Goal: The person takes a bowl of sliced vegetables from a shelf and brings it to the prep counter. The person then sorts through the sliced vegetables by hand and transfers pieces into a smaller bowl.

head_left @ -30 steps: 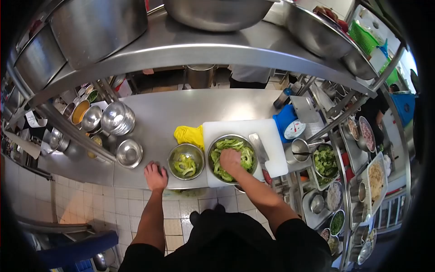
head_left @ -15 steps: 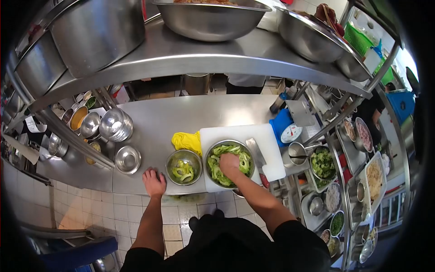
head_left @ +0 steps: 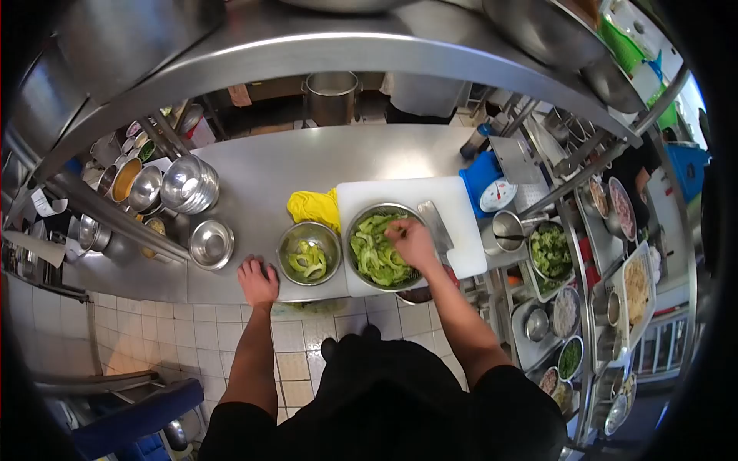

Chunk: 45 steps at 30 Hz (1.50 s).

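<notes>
the green slices [head_left: 375, 257] lie heaped in the larger metal bowl [head_left: 389, 208], which sits on the left part of the white cutting board [head_left: 463, 215]. they are thin, curved and moist-looking, piled at odd angles, with mid-green edges and paler, yellowish-green flesh; the heap covers most of the bowl's inside, and some bare metal shows along its far wall. whether any seeds cling to them is too small to tell.

the right hand [head_left: 410, 244] reaches over the right side of this bowl, its fingers bent and drawn together at the top of the heap. i cannot tell whether this grip pinches a slice. the left hand [head_left: 258, 285] rests palm down at the near edge of the tabletop [head_left: 261, 169], its grip relaxed, the fingers somewhat spread and holding nothing.

between the hands, just left of the board, stands a smaller metal bowl [head_left: 328, 237] with a few yellower, curved pieces [head_left: 309, 262] in its bottom. a crumpled yellow cloth [head_left: 314, 208] lies behind it, near the board's left edge. a knife [head_left: 437, 226] lies on the board to the right of the larger bowl, its broad blade pointing away from the person.
</notes>
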Available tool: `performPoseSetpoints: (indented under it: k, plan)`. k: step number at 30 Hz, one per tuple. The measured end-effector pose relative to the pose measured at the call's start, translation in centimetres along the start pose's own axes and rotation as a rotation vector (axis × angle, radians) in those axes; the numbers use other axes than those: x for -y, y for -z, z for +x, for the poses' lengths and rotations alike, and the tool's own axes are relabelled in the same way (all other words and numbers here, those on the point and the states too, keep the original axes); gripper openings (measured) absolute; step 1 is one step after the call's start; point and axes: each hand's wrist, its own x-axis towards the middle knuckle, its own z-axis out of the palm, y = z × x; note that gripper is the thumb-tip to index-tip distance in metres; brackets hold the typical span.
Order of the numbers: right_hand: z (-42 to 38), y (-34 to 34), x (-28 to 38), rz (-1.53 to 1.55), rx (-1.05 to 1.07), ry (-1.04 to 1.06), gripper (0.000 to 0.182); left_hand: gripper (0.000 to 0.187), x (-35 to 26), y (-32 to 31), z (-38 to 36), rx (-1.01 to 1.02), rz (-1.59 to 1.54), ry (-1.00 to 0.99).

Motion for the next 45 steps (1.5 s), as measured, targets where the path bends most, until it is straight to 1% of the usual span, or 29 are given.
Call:
performPoseSetpoints:
  k: [3,4,7,8,11,12,15,18,19,21,24,27,28,31,33,34,37,38,41,42,45]
  plan:
    - [0.7,0.7,-2.6,0.717,0.181,-0.202,0.008,0.030,0.3,-0.2,-0.3,-0.003,0.000,-0.019]
    - [0.7,2.2,-1.6,0.778,0.243,-0.269,0.006,0.030,0.3,-0.3,-0.2,-0.006,0.001,-0.025]
    - [0.1,4.1,-0.4,0.903,0.215,-0.372,0.009,0.030,0.1,-0.3,0.1,-0.013,-0.011,-0.024]
    - [0.0,4.2,-0.6,0.943,0.205,-0.380,0.015,0.031,0.0,-0.2,0.1,-0.012,-0.018,-0.022]
    - [-0.3,4.9,-0.7,0.956,0.237,-0.351,0.017,0.031,-0.2,-0.1,0.1,-0.001,-0.006,-0.013]
    - [-0.3,4.8,-1.0,0.932,0.240,-0.360,0.020,0.031,-0.1,-0.3,0.0,-0.006,-0.005,-0.014]
    - [-0.4,5.2,-0.5,0.793,0.314,-0.496,0.026,0.032,-0.1,0.0,0.1,0.011,0.003,-0.002]
    - [-0.9,2.6,-5.7,0.105,0.081,-0.205,0.032,0.032,-0.1,-0.1,0.1,0.018,0.016,0.002]
    - [-1.1,2.9,-4.9,-0.035,0.014,-0.244,0.034,0.032,0.2,0.0,-0.1,0.019,0.031,-0.001]
    - [-1.4,3.4,-4.5,-0.033,0.010,-0.258,0.031,0.032,0.2,-0.4,0.1,0.012,0.053,-0.002]
    - [-1.9,3.4,-3.5,0.001,-0.055,-0.209,0.028,0.030,-0.2,-0.2,0.1,-0.007,0.056,-0.003]
    - [-2.0,2.7,-2.0,-0.032,-0.040,-0.101,0.026,0.029,-0.1,-0.2,0.2,-0.015,0.029,-0.024]
    - [-1.9,1.7,-2.1,-0.140,-0.041,-0.054,0.024,0.029,0.0,-0.3,0.1,-0.014,0.032,-0.035]
    - [-0.6,-1.2,-1.1,-0.451,0.139,0.057,0.029,0.029,0.1,-0.3,0.6,-0.025,0.034,-0.044]
    - [0.6,-3.1,-0.1,-0.582,0.160,0.028,0.031,0.029,-0.2,0.1,0.4,0.004,0.029,-0.012]
    - [0.5,-4.2,0.1,-0.642,0.184,0.006,0.032,0.030,0.2,-0.3,0.2,-0.018,0.016,-0.024]
    - [2.3,-7.2,-0.9,-0.786,0.321,-0.079,0.031,0.030,0.2,-0.2,0.2,-0.017,0.033,-0.024]
    - [2.2,-7.5,-0.8,-0.807,0.311,-0.077,0.029,0.031,0.1,-0.1,0.1,-0.018,0.037,-0.016]
    - [1.9,-7.0,-0.9,-0.726,0.282,-0.047,0.029,0.030,-0.2,0.2,0.2,0.020,0.037,0.023]
    - [1.8,-6.8,-0.8,-0.689,0.256,-0.083,0.027,0.030,0.0,0.0,0.2,0.017,0.022,0.019]
    - [1.4,-3.6,0.3,-0.420,0.219,-0.057,0.028,0.030,-0.1,0.1,0.2,-0.016,-0.018,0.010]
